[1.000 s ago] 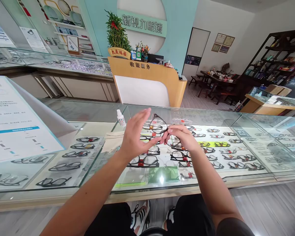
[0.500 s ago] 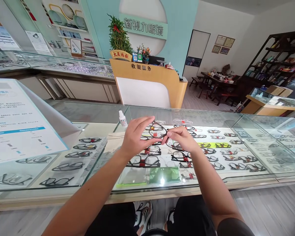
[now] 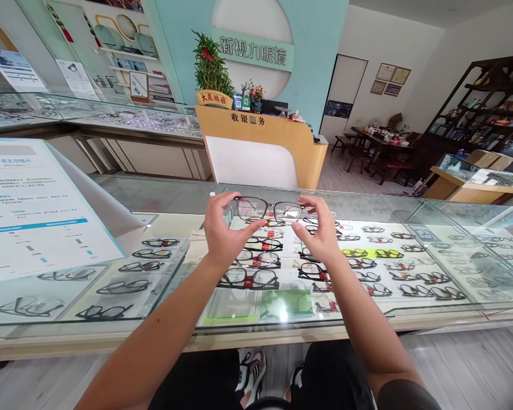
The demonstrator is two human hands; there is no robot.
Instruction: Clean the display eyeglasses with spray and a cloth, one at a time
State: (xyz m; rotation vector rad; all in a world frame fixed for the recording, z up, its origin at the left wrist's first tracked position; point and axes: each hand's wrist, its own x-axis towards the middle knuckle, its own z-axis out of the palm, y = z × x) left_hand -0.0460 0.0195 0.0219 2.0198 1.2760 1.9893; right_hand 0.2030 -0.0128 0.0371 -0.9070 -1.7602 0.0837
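A pair of dark-framed eyeglasses (image 3: pixel 272 206) is held up level above the glass display counter, its lenses side by side. My left hand (image 3: pixel 226 230) grips it at the left end, with the thumb reaching under the left lens. At the other end my right hand (image 3: pixel 320 228) pinches the frame between thumb and fingers. Beneath the hands, under the counter's glass, lie rows of eyeglasses (image 3: pixel 250 278), several with red tags. A white bottle (image 3: pixel 212 194) is mostly hidden behind my left hand.
On the left of the counter stands a large printed sign (image 3: pixel 38 210). A beige cloth (image 3: pixel 196 247) lies beside my left wrist. The counter's front edge (image 3: pixel 282 337) runs close to my legs. Beyond is a wooden cashier desk (image 3: pixel 260 128) with a plant (image 3: pixel 212 65).
The eyeglasses have turned from a tilted, edge-on pose to level with both lenses showing. My hands have moved apart to the two ends of the frame.
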